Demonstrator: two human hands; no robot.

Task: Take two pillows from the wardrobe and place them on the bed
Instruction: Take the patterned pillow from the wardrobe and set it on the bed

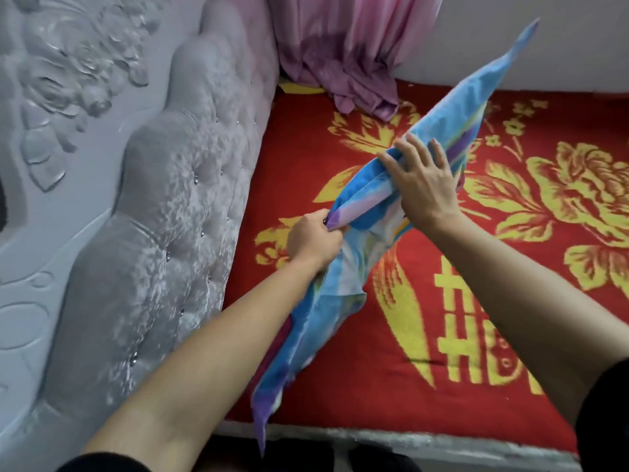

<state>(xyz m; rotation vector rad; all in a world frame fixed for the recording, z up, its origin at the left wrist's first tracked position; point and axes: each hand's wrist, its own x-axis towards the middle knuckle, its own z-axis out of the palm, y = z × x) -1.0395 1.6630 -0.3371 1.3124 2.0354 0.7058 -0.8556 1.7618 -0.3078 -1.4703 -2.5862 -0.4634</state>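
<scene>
A blue pillow [452, 107] with purple and white patches hangs slantwise over the bed [442, 386], its far corner raised toward the wall and its near corner drooping past the bed's front edge. My left hand [315, 241] is clenched on a bunched part of the pillow's edge near its middle. My right hand [420, 177] lies over the pillow's upper edge with fingers spread, gripping it. The bed is covered by a red blanket with yellow flowers and characters. Only this one pillow is in view.
A tufted grey headboard [163, 206] runs along the left of the bed. A pink curtain [343, 52] hangs at the far corner, its end bunched on the blanket. A pale wall [578, 39] lies behind. Dark shoes [374, 459] show below the bed's front edge.
</scene>
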